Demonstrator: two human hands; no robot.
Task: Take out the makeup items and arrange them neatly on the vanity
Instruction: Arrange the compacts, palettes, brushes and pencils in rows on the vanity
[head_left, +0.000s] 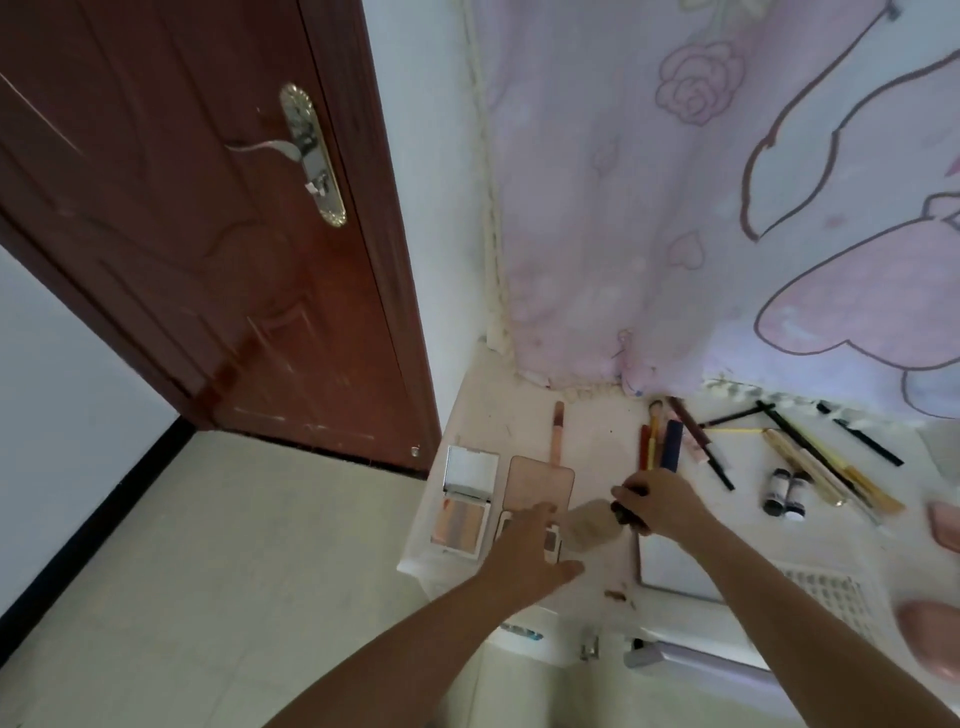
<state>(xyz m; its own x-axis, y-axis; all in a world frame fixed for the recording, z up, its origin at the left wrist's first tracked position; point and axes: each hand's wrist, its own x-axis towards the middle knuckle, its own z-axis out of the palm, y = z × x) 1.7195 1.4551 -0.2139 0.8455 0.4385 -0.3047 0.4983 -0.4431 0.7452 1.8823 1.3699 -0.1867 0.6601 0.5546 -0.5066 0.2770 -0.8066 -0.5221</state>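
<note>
On the white vanity, a fluffy beige brush — dark handle in the right hand's grip, left hand flat, fingers straight.

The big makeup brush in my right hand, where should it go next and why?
Probably lay the brush, which your right hand grips by its dark handle, on the bare vanity top between the pink palette and the upright pencils, parallel to them; your left hand already rests on the compact.
</note>
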